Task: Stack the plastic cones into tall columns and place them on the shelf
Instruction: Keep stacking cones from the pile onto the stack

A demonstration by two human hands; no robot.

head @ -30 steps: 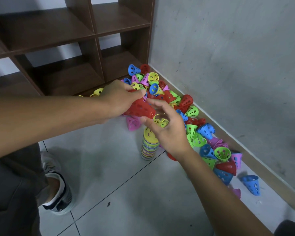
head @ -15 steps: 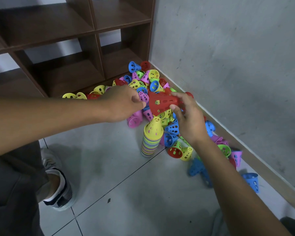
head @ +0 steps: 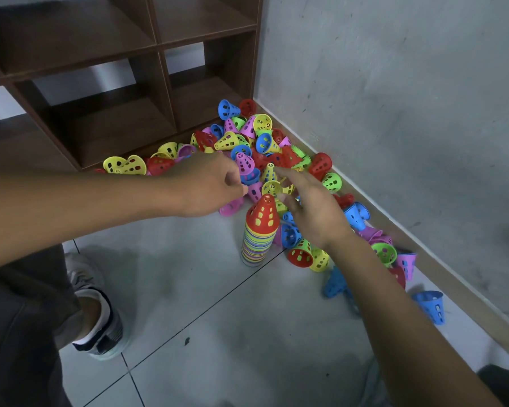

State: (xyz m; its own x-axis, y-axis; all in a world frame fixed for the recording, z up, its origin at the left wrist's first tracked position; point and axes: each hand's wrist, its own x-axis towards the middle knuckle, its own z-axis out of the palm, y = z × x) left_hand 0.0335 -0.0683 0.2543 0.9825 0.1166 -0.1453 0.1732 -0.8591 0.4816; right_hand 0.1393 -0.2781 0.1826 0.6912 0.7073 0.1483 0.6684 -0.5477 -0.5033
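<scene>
While the head view looks down into a corner of the room, a column of stacked cones [head: 257,239] stands upright on the floor [head: 188,289], capped by a red cone [head: 262,212] with its narrow tip up. The right hand [head: 312,207] hovers just to the right of that red cap, palm down, fingers spread and straight, holding nothing; its fingertips [head: 279,171] reach past the column toward a yellow cone [head: 269,173] in the pile. I cannot tell whether they touch it.

The left hand [head: 209,186] sits just to the left of the column's top and a little beyond it, fingers curled inward with the thumb against them. A purple cone [head: 245,163] lies right at its knuckles, and another purple one [head: 231,206] pokes out below it; whether this hand grips anything is hidden by its own back, so I cannot tell.

Beyond both hands spreads the pile of loose cones [head: 262,136], in red, yellow, green, blue and purple, running along the foot of the grey wall [head: 394,113] to the right of the right hand and trailing under that forearm. A lone blue cone [head: 431,305] lies well apart from the hands, near the wall.

Beyond the left hand stands the dark wooden shelf [head: 159,69], its lower compartments open toward the pile. Below the left forearm, a shoe [head: 100,327] rests on the tiles.
</scene>
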